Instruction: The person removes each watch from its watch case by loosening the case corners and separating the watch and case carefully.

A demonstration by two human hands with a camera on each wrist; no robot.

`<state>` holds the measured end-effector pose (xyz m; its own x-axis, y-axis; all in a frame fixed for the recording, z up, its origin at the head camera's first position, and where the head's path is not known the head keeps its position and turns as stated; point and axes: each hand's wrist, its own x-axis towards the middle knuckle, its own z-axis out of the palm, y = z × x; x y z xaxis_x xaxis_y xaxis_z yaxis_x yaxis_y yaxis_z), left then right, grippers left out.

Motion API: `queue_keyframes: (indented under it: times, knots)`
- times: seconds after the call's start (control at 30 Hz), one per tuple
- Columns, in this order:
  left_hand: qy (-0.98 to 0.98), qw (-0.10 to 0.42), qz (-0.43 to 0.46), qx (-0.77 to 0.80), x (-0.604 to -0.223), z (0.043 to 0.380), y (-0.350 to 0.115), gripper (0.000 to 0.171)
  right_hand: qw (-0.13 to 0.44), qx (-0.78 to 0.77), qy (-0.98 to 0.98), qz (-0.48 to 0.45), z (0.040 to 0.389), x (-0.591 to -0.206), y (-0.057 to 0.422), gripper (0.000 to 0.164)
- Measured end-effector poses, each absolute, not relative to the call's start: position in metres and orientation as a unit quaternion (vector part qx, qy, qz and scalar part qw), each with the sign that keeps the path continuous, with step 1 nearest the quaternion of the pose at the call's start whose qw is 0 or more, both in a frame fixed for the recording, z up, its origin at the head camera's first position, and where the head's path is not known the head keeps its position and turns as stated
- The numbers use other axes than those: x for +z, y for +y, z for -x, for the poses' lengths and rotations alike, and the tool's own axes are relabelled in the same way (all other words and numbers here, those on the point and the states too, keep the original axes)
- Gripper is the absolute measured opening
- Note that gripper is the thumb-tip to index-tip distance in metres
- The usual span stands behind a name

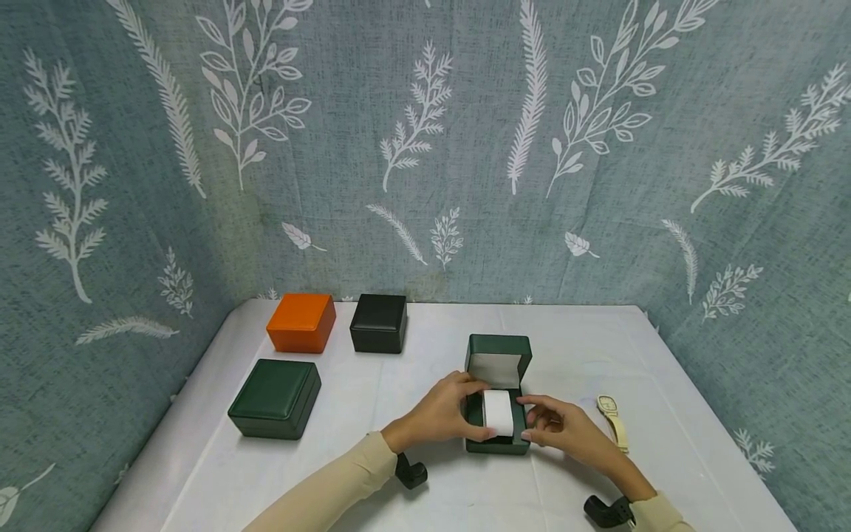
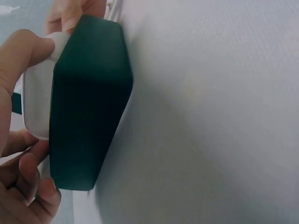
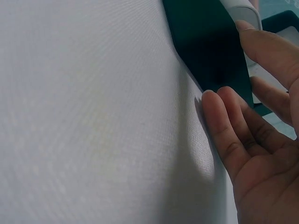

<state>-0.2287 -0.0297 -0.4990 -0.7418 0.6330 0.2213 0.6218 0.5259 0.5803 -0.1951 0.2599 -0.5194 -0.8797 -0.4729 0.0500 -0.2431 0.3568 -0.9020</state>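
A dark green watch box (image 1: 497, 448) stands with its lid raised at the right of the table's middle. Inside it sits a white watch cushion (image 1: 499, 412), partly sticking up above the rim in the left wrist view. My left hand (image 1: 444, 411) pinches this cushion, thumb at its near end and fingers toward the lid. At the box's right side, my right hand (image 1: 561, 427) holds the rim between thumb and index finger, its other fingers curled beside the wall. To the right of that hand lies a gold wristwatch (image 1: 613, 423).
On the left stand three closed boxes: an orange box (image 1: 301, 323), a black box (image 1: 378, 324) and a larger green box (image 1: 274, 399). A white cloth covers the table (image 1: 399, 488). Leaf-patterned fabric (image 1: 465, 148) hangs behind it and along both sides.
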Motion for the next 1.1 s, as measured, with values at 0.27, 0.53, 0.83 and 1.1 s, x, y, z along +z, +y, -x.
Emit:
queue_keyframes:
  times: [0.27,0.53,0.83,1.1]
  knots:
    - [0.886,0.004,-0.356,0.296,-0.4985,0.2242,-0.0274,0.076,0.113,-0.525,0.816,0.215,0.1935,-0.5186,0.2595,0.058]
    - [0.895,0.012,-0.352,0.276,-0.4962,0.2219,-0.025,0.076,0.12,-0.533,0.81,0.212,0.1929,-0.5203,0.2595,0.058]
    - [0.886,0.027,-0.36,0.292,-0.4916,0.22,-0.0267,0.077,0.127,-0.536,0.809,0.204,0.1935,-0.5226,0.2607,0.058]
    - [0.887,0.008,-0.365,0.283,-0.4939,0.2191,-0.0262,0.068,0.128,-0.547,0.8,0.21,0.1941,-0.5232,0.2616,0.057]
